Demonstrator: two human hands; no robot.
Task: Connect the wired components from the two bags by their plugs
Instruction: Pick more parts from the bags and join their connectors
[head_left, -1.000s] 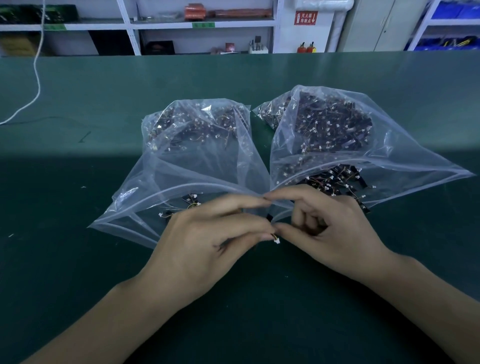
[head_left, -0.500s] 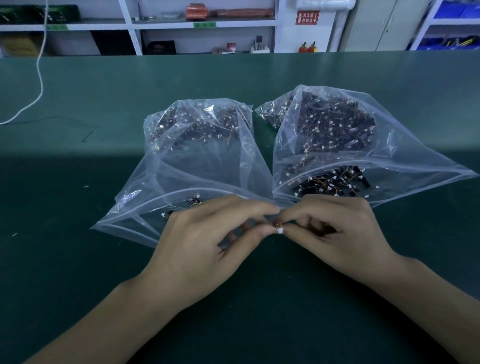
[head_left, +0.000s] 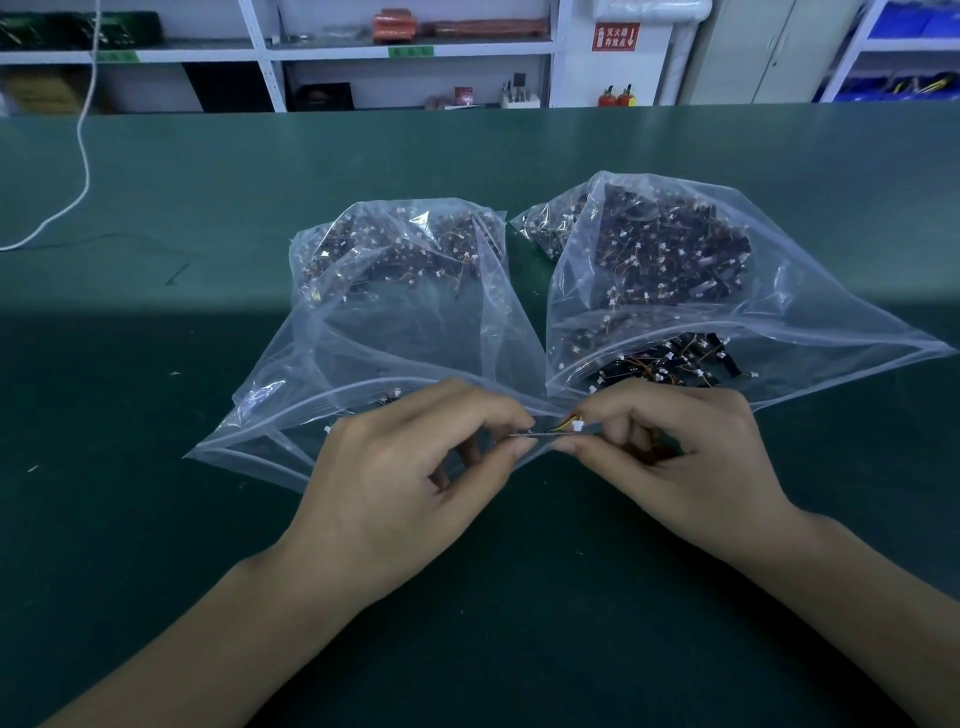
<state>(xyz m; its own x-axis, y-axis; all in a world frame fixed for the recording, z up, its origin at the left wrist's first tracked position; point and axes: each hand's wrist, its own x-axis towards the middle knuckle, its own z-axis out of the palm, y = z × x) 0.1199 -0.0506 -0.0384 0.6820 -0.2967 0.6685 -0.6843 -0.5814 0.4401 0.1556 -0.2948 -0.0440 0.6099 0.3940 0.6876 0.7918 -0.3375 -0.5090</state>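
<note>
Two clear plastic bags lie open side by side on the green table, mouths toward me. The left bag (head_left: 363, 332) and the right bag (head_left: 779, 322) both hold several small dark wired components with white plugs. In front of the bag mouths, my left hand (head_left: 410, 478) pinches a thin dark component (head_left: 522, 435) between thumb and forefinger. My right hand (head_left: 685, 457) pinches a small white plug (head_left: 576, 426) with orange and yellow wires. The two parts meet between my fingertips; whether they are joined is hidden.
The green table (head_left: 156, 519) stretches wide around the bags. A white cable (head_left: 78, 171) trails down onto the table at the far left. Shelves with boxes and tools stand behind the table's far edge.
My hands have risen slightly toward the bag mouths. The white plug, earlier low between my thumbs, now sits at my right fingertips, with its coloured wires showing against the left hand's part.
</note>
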